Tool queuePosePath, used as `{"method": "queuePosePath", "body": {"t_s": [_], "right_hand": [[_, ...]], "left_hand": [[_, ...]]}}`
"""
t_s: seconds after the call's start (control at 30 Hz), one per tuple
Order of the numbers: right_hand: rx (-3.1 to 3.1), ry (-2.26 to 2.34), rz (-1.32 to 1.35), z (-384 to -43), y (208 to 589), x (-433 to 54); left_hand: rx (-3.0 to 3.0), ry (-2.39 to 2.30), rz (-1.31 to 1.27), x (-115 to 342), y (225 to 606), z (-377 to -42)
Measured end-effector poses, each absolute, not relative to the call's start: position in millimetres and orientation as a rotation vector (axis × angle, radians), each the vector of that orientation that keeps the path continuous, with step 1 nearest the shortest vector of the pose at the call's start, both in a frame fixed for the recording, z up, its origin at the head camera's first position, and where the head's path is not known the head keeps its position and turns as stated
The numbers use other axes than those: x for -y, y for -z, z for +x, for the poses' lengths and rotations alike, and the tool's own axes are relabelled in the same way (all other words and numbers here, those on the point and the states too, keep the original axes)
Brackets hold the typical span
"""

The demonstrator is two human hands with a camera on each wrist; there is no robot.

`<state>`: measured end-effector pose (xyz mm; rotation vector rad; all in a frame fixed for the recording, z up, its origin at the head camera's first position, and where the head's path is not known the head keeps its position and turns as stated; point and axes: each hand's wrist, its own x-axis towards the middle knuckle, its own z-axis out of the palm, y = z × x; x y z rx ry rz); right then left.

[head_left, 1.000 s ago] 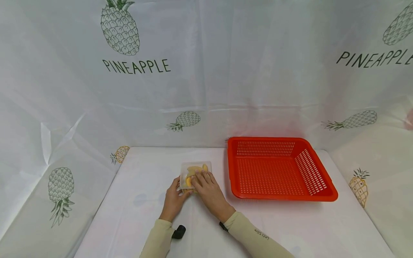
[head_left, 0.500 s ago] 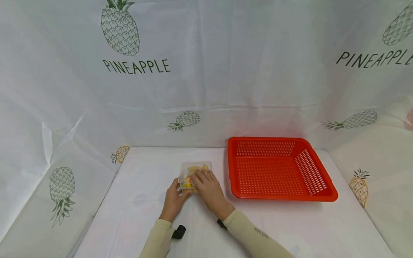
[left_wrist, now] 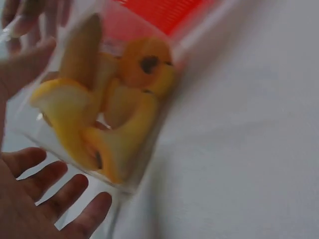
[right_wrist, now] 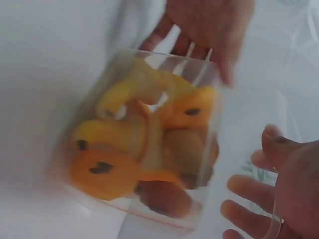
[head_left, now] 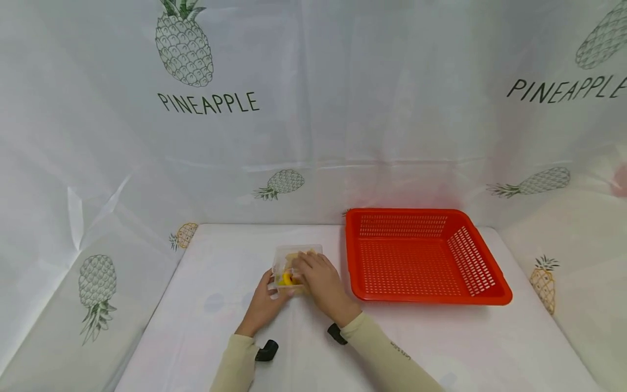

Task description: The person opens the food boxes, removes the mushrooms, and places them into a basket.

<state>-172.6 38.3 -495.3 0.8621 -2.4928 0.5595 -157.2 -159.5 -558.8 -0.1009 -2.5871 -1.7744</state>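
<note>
In the head view, a clear plastic box (head_left: 281, 275) stands left of the table's centre. Curved yellow and orange pieces (right_wrist: 104, 172) with dark marks fill it, seen through its walls; their kind is unclear. My left hand (head_left: 263, 306) holds the box's near left corner, thumb in front and fingers along the side. Over the box's right side, my right hand (head_left: 323, 283) holds what looks like a thin clear lid, its edge barely visible. In the right wrist view, the fingers of my right hand (right_wrist: 294, 184) are apart from the box walls. Both wrist views are blurred.
A red perforated plastic basket (head_left: 421, 261) stands to the right of the box, near the table's back edge. White sheeting printed with pineapples (head_left: 183, 49) rises behind and beside the white-covered table (head_left: 206, 337).
My right hand has shifted slightly and its fingers have drawn up. The clear top has moved, and more of the yellow pieces shows at the front. My left hand stays at the box's corner.
</note>
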Motion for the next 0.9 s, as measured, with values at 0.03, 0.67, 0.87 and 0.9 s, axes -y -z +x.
{"method": "queuePosePath", "body": {"t_s": [0.03,0.67,0.87,0.9], "right_hand": [[2.496,-0.587,0.852,-173.1,493.2,-38.4],[2.227,-0.8,0.559,-190.5,479.3,-40.0],[2.327,-0.59,0.519,-189.7,477.3,-40.1],[2.351,-0.551,0.514,-189.5,477.1,-40.1]], "left_hand": [[2.596,1.783,-0.079,160.4,556.3,-156.5],[2.445,1.889,0.121,155.7,517.3,-158.7],[2.425,1.992,0.252,156.1,513.9,-161.6],[2.419,2.007,0.265,156.2,514.0,-161.9]]}}
